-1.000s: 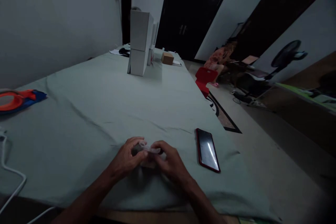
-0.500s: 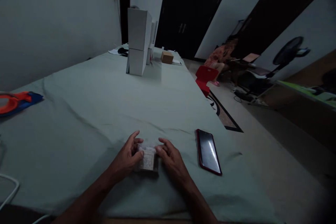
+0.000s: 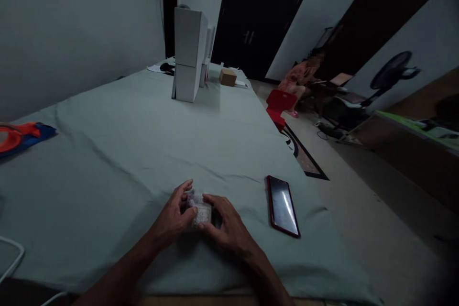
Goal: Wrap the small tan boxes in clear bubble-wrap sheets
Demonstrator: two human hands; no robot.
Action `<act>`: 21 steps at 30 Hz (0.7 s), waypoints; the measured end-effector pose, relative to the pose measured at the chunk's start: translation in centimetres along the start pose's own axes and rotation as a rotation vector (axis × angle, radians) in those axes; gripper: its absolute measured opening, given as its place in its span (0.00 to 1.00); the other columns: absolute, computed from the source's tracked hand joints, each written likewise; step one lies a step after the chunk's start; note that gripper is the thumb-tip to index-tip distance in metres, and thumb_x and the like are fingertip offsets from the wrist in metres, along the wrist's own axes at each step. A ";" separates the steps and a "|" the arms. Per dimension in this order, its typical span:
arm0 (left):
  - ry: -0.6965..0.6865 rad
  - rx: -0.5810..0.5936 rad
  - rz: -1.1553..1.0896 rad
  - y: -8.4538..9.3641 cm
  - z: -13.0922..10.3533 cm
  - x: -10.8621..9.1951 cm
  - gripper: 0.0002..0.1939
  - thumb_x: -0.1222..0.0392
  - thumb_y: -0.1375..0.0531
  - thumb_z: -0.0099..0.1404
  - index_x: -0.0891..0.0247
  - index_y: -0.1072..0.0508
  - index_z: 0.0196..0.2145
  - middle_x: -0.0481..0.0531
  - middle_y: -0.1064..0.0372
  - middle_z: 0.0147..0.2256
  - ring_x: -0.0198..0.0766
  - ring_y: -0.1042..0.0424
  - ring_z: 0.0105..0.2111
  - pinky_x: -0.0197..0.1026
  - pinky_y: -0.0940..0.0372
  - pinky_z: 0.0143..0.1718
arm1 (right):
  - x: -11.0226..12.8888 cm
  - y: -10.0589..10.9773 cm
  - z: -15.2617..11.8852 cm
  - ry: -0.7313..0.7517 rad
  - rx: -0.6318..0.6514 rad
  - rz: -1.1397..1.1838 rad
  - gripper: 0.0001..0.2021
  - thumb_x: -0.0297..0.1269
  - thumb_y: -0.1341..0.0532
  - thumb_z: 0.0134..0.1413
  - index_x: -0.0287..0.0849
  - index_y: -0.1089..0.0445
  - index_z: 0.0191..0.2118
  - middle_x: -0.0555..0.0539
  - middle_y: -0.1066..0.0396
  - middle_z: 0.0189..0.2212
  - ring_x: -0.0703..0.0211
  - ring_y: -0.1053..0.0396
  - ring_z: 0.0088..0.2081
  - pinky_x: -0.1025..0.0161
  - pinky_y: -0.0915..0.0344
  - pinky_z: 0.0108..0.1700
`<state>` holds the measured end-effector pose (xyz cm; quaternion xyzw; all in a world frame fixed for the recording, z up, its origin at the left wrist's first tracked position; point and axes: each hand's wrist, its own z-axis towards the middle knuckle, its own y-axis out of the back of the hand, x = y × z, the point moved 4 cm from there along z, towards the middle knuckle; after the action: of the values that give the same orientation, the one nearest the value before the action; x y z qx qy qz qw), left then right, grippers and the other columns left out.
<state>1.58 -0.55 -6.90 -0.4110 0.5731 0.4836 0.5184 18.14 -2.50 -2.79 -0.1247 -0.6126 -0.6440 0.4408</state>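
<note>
A small pale packet (image 3: 202,214) with a printed label lies between my hands near the front of the cloth-covered table. It looks wrapped in clear plastic; the dim light blurs its exact kind. From the left side, my left hand (image 3: 176,214) holds it with the thumb on the label, its other fingers curled behind. My right hand (image 3: 229,225) grips the opposite side, thumb at the lower front corner and fingers over the upper edge. Right of the hands lies a smartphone (image 3: 283,205) in a red case, screen up.
Tall white boxes (image 3: 187,52) stand stacked at the far end of the table (image 3: 229,134), beside a small brown box (image 3: 227,77). An orange and blue item (image 3: 25,137) and a white cable (image 3: 14,260) lie left. A person sits beyond a red chair (image 3: 279,103).
My right hand has moved left and closed its thumb and fingers onto the packet's right side. My left hand has barely moved. The view has shifted slightly.
</note>
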 end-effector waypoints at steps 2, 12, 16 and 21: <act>-0.001 -0.001 0.003 -0.1 0.0 0.0 0.34 0.61 0.44 0.60 0.62 0.47 0.63 0.63 0.45 0.60 0.45 0.34 0.54 0.49 0.35 0.53 | 0.0 -0.1 0.0 0.000 0.012 -0.004 0.26 0.37 0.36 0.50 0.41 0.36 0.56 0.41 0.30 0.51 0.49 0.33 0.51 0.50 0.37 0.53; -0.152 -0.072 0.202 -0.1 -0.4 -1.5 0.30 0.65 0.46 0.60 0.60 0.42 0.60 0.59 0.43 0.60 0.47 0.41 0.59 0.54 0.41 0.58 | 0.0 -0.7 -0.1 -0.046 0.018 -0.100 0.22 0.41 0.35 0.50 0.40 0.31 0.51 0.42 0.26 0.42 0.49 0.31 0.43 0.51 0.37 0.47; -0.357 -0.132 0.417 0.1 -0.9 -3.0 0.17 0.65 0.45 0.60 0.61 0.30 0.47 0.56 0.31 0.48 0.47 0.35 0.51 0.56 0.40 0.54 | 0.0 -0.9 -0.5 -0.046 0.023 -0.076 0.24 0.41 0.34 0.50 0.41 0.32 0.53 0.41 0.27 0.45 0.48 0.31 0.45 0.48 0.38 0.49; -0.389 -0.073 0.467 -0.1 -0.7 -3.1 0.08 0.63 0.46 0.62 0.60 0.27 0.36 0.53 0.27 0.38 0.45 0.32 0.42 0.50 0.36 0.45 | -1.7 5.6 1.7 -0.188 -0.176 0.274 0.20 0.40 0.31 0.47 0.41 0.28 0.47 0.42 0.26 0.44 0.51 0.29 0.41 0.53 0.34 0.43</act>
<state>1.97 -1.31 -3.85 -0.1861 0.5243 0.6796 0.4782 22.50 0.53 0.23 -0.3048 -0.5697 -0.6148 0.4523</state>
